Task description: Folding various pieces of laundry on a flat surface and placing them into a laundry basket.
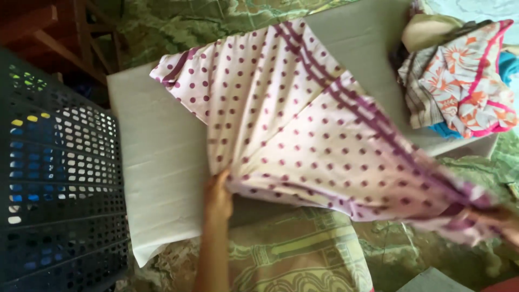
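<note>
A pale pink cloth (281, 119) with purple dots and purple striped edges lies spread over a white padded board (157, 162). My left hand (218, 196) grips the cloth's near edge at the board's front. My right hand (500, 223), blurred at the far right, holds the cloth's other corner, lifted off the board. The cloth stretches between both hands, with its far corner resting on the board at the upper left.
A dark plastic crate (54, 178) with a grid wall stands at the left. A heap of colourful clothes (465, 81) sits on the board's right end. Green patterned fabric (303, 254) covers the surface below and behind. Wooden furniture legs (81, 32) show at top left.
</note>
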